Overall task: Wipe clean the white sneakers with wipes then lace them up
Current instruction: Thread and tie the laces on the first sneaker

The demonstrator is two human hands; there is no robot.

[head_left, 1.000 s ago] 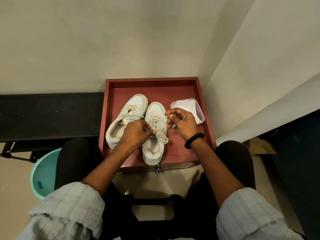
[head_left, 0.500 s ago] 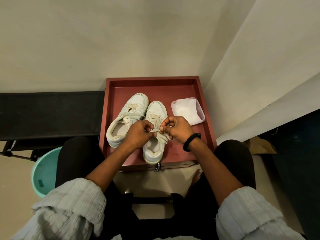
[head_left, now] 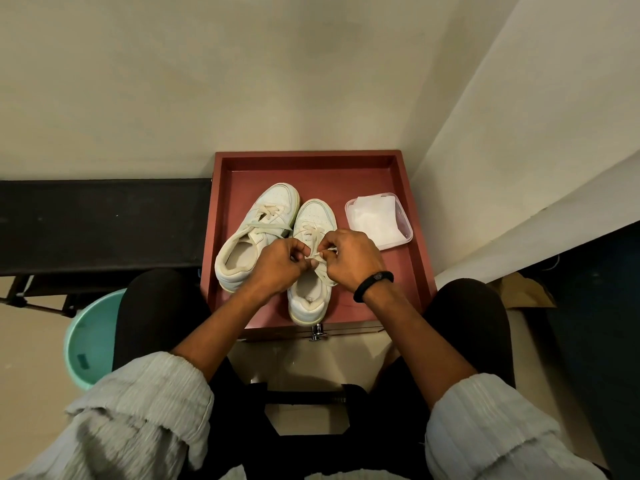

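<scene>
White sneaker (head_left: pixel 316 216) sits in the middle of a red tray (head_left: pixel 417 244), toe pointing away from the person, heel close to the tray's front edge. Both hands are on its lace (head_left: pixel 313 233), over the upper eyelets.

Left hand (head_left: pixel 277 263): fingers curled, thumb and forefinger pinching a strand of the lace. Right hand (head_left: pixel 349 258): fingers curled as well, pinching the lace from the other side. The two thumbs are almost touching. Lace crossings show between the hands and the toe. A loose bit of lace hangs off the sneaker's side under the right hand. The knuckles cover the working point, so I cannot tell whether there is a knot or loop.

Second sneaker (head_left: pixel 263 223) is in the same tray, just left of the first, and the two touch near the toes. It is angled, its opening faces the camera, and a loose strand lies across the top.

Clear plastic container (head_left: pixel 405 233) holding white wipes (head_left: pixel 375 220) sits in the tray's right half, near the right hand but apart from it.

Black wristband (head_left: pixel 374 285) is on the right wrist. Pale ribbed sleeves (head_left: pixel 145 403) are pushed up both forearms. Knees in black flank the tray.

Metal latch (head_left: pixel 318 332) is at the tray's front edge. Teal bucket (head_left: pixel 90 344) is on the floor by the left knee. Black bench (head_left: pixel 104 220) runs left of the tray along the wall. Brown paper object (head_left: pixel 523 289) lies on the floor to the right; I cannot identify it.
</scene>
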